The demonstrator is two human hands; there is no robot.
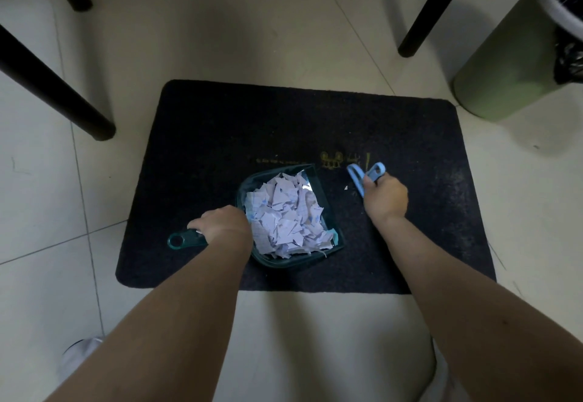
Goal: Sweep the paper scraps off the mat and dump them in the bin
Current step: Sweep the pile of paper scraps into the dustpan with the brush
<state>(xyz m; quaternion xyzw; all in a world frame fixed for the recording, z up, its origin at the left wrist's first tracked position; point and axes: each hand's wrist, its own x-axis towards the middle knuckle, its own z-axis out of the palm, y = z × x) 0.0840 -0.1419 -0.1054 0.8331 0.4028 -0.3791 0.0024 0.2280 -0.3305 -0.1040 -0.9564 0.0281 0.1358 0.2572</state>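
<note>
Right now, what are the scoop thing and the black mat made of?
The dustpan looks like smooth teal plastic: its rim shines and its edges are moulded. The mat looks like dark, fuzzy fabric, matte with no shine, though its backing is hidden.

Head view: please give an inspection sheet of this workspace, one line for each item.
Surface: dark mat on a pale tiled floor.
Job's things: teal dustpan heaped with paper scraps; one small scrap left on the mat; green bin with black liner at the upper right.
Clutter: nothing seen.
Grippers: left hand grips the dustpan handle; right hand grips a light blue brush.
Cables: nothing seen.
Surroundings: black furniture legs beyond the mat.
</note>
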